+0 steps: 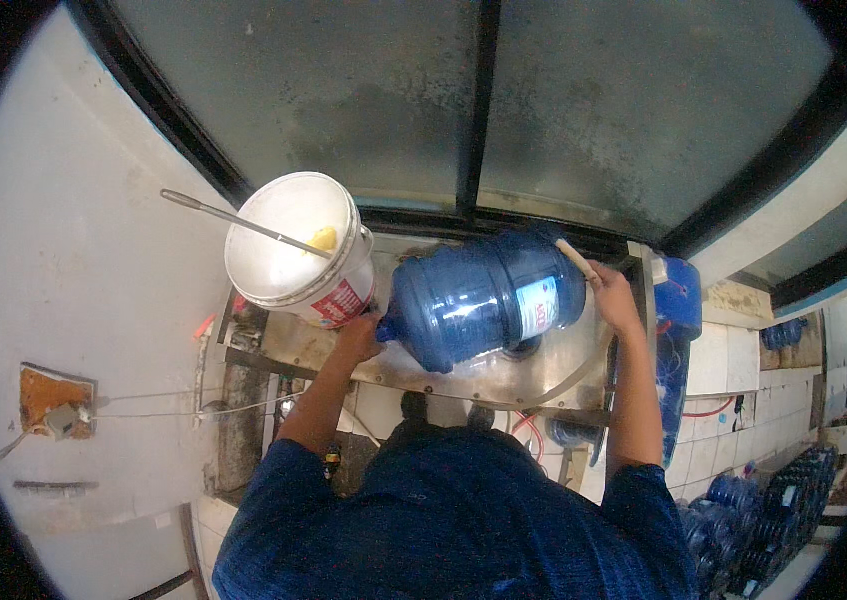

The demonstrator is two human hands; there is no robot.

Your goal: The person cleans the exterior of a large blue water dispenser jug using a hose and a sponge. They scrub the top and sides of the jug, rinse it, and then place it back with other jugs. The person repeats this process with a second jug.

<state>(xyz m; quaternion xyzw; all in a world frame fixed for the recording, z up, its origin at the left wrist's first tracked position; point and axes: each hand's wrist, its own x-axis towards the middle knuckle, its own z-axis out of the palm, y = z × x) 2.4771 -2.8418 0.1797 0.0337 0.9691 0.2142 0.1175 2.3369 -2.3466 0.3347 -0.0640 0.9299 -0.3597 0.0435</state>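
A large blue translucent water jug [478, 300] lies on its side over the metal counter [398, 372], its neck to the left and its base to the right. My left hand [361, 338] is closed around the neck. At the base end my right hand [615, 300] is closed on a pale, rod-like piece [575, 260] that lies against the jug's base; its kind is unclear. A white bucket [293, 285] stands just beyond my left hand, holding a long grey-handled tool [233, 218] and something yellow [323, 240].
Dark-framed glass panels [383, 110] rise behind the counter. A pale hose [578, 375] curves along its right front. Blue containers [678, 300] stand to the right. Several more jugs [783, 510] sit on the tiled floor at lower right. A wall [93, 300] bounds the left.
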